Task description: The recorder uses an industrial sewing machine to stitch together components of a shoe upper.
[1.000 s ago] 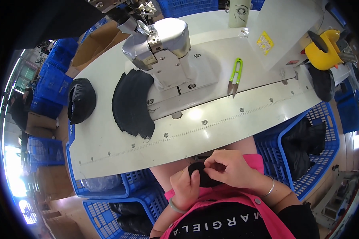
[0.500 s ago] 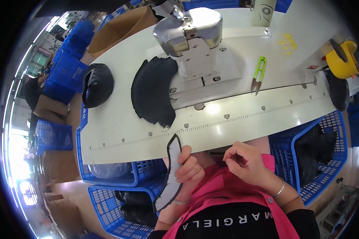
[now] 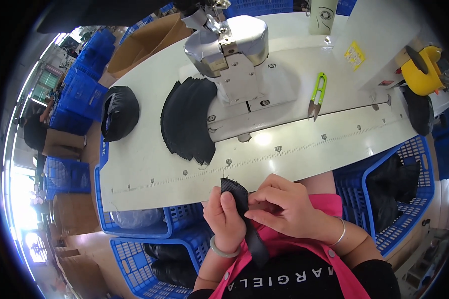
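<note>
A curved strip of black fabric (image 3: 255, 242) with frayed edges hangs over my lap. My left hand (image 3: 225, 218) is closed round its upper part, thumb on top, just in front of the table edge. Against the strip's right edge are the fingertips of my right hand (image 3: 288, 207), drawn together in a pinch; whatever is between them is too small to make out. Beyond my hands, a stack of curved black fabric pieces (image 3: 187, 122) lies on the white table (image 3: 184, 194), left of the sewing machine (image 3: 242, 74).
Green-handled thread snips (image 3: 318, 95) lie right of the machine. A black rounded pouch-like item (image 3: 120, 113) sits at the table's left end. Blue baskets (image 3: 399, 219) with black items stand below the table on both sides. A pale green cup (image 3: 323, 17) stands at the back.
My left hand has turned the strip over, from its light side to its black side. My right hand has moved left to the strip's edge.
</note>
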Tool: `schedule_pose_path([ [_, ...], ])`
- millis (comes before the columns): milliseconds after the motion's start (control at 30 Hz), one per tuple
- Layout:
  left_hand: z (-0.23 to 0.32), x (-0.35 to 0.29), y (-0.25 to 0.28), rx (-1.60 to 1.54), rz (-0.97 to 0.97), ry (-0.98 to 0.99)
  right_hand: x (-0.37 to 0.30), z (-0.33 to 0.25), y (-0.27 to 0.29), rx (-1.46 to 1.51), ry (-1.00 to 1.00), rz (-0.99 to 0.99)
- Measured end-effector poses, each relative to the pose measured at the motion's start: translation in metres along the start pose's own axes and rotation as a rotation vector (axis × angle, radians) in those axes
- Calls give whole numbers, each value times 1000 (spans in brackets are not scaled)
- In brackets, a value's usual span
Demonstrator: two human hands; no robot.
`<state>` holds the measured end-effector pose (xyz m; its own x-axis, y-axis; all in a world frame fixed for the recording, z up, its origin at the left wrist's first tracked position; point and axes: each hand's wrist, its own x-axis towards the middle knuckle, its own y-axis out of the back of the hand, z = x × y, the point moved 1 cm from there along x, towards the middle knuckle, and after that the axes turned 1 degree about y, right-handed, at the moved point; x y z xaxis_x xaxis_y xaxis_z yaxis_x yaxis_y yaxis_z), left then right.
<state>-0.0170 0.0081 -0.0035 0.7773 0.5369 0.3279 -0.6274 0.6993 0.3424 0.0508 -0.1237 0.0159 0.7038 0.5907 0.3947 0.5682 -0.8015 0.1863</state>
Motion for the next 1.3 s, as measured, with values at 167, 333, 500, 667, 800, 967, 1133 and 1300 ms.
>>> schedule_pose_path([
  [167,16,14,-2,181,47,-65,7,3,2,-89,-38,60],
  [333,19,27,6,170,179,-115,13,3,8,-82,-71,85],
  [500,16,22,-8,176,30,-236,14,1,9,-104,-94,108],
  [667,19,24,-10,12,-161,-146,8,11,17,-97,-21,131],
  [800,10,10,-17,-59,-240,-133,-1,16,22,-84,-105,157],
  [967,13,7,-11,59,-252,-168,-7,10,27,-55,-143,49],
  [1133,6,1,-14,-161,-354,-24,-21,18,25,136,-344,-14],
  [1300,-4,-12,-21,-252,-382,63,-22,19,28,198,-369,-26],
])
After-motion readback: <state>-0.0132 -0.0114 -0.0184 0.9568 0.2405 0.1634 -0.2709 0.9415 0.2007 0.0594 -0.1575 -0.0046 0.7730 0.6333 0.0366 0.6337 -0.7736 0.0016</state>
